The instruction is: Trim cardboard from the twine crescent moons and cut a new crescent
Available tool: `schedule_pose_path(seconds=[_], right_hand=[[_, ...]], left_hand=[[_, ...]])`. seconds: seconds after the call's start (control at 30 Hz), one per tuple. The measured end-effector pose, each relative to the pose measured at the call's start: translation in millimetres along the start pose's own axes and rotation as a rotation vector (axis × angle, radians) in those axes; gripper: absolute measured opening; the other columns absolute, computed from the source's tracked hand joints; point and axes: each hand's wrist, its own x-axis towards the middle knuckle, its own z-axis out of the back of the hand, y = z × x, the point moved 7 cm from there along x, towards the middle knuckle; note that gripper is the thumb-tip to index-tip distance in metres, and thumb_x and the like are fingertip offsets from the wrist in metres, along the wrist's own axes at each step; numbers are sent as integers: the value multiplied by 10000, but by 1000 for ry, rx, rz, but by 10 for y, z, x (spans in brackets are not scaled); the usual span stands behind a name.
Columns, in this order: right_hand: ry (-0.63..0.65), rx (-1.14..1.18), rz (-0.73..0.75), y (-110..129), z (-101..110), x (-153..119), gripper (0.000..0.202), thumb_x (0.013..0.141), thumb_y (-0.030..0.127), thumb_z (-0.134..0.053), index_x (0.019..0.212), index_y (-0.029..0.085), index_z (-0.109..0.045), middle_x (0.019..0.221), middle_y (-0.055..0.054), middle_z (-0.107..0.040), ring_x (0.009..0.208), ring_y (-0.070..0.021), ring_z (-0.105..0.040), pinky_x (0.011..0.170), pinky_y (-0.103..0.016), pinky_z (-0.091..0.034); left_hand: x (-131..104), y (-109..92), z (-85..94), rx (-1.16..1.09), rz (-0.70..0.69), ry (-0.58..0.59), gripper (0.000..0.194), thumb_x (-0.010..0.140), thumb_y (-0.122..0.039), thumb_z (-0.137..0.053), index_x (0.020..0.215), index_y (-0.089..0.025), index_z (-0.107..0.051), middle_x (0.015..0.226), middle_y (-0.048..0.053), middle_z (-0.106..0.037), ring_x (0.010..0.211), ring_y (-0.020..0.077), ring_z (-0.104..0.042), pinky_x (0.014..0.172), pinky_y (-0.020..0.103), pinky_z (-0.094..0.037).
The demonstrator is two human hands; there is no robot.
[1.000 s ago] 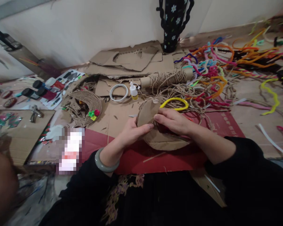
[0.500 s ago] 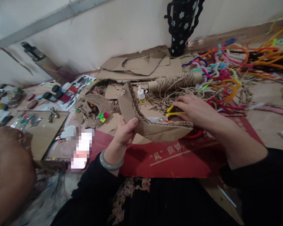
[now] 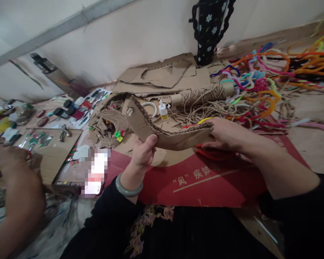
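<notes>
My left hand [image 3: 143, 153] grips a bent strip of corrugated cardboard [image 3: 175, 139] near its middle, the thumb pressed on its front face. One arm of the strip rises to the upper left, the other runs right. At that right end is my right hand [image 3: 224, 133], its fingers partly hidden behind the cardboard. It is closed on what look like scissors [image 3: 206, 120] with yellow and red handles; their blades are hidden. Below lies a red printed board [image 3: 156, 187]. Behind the strip stand a small white glue bottle [image 3: 163, 110] and a white ring [image 3: 150, 108].
Left of the strip lies a coiled-twine piece [image 3: 113, 124] with bright flowers. A twine-wound tube [image 3: 205, 94] and tangled pipe cleaners [image 3: 261, 79] lie right. A black flowered tumbler [image 3: 206, 32] stands behind. Another person's hand [image 3: 12, 158] works at the left, past a phone [image 3: 95, 172].
My right hand has come down to the cardboard's right end. The strip has tilted upward and shifted slightly left. The scissors' metal part no longer shows; the white ring has come into sight.
</notes>
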Motion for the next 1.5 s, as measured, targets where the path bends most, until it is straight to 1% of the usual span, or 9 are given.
schedule_pose_path(seconds=[0.1,0.27,0.47,0.6,0.73,0.87,1.03,1.2,1.5], right_hand=[[140,-67,37,58,-88,-11,417,793,218,-753,1199,144,-697,1203,-223,-696,1107,-361,-631,954,-469,-499],[67,-39,26,108,-71,-22,399,855,279,-640,1242,190,-681,1082,-167,-688,1017,-305,-640,855,-398,-501],[114,-74,-179,5,18,-103,450,844,430,-620,1276,309,-658,978,-61,-672,723,-201,-634,544,-282,-371],[147,-180,-144,-28,-24,-196,544,838,298,-598,1382,282,-607,1040,-84,-706,734,-218,-665,501,-271,-331],[-62,-135,87,93,96,-270,520,819,141,-533,1317,234,-646,1013,-94,-707,781,-222,-683,565,-278,-445],[-314,14,192,195,344,-344,430,842,90,-467,1243,123,-619,1029,-145,-673,926,-244,-677,722,-324,-540],[-462,13,92,184,407,-378,420,858,257,-571,1252,112,-582,1140,-198,-647,1016,-312,-654,731,-372,-548],[-571,-127,58,212,425,-391,389,892,364,-631,1189,113,-650,1048,-180,-689,924,-306,-677,709,-373,-519],[-491,-147,66,176,343,-361,371,984,350,-487,1279,210,-665,1000,-107,-737,883,-268,-705,645,-340,-499]], left_hand=[[29,-22,47,17,-4,-57,514,541,-648,-872,816,-246,-709,673,-22,-694,611,126,-645,573,222,-559],[66,-13,144,-25,44,-184,553,464,-618,-915,766,-239,-647,606,-70,-617,430,59,-463,341,175,-333],[102,-36,207,-90,-23,-262,540,468,-575,-928,716,-208,-620,598,-77,-600,439,45,-489,374,162,-353],[113,-54,275,-173,-52,-357,494,479,-525,-942,744,-222,-655,637,-75,-634,514,59,-564,496,173,-454],[149,-114,356,-253,-101,-440,496,475,-493,-955,828,-260,-696,754,-61,-698,714,99,-670,660,199,-525],[161,-70,445,-285,-66,-515,530,452,-472,-966,859,-260,-701,813,-59,-717,702,94,-667,599,190,-489],[119,6,396,-191,-43,-464,516,448,-479,-963,811,-220,-704,748,-48,-711,592,78,-621,512,184,-444],[81,-7,287,-3,-77,-363,459,469,-522,-939,627,-182,-674,531,-54,-613,442,57,-508,427,179,-392],[101,-26,262,57,-65,-331,428,450,-473,-947,668,-181,-722,603,-20,-680,487,76,-567,462,186,-446]])
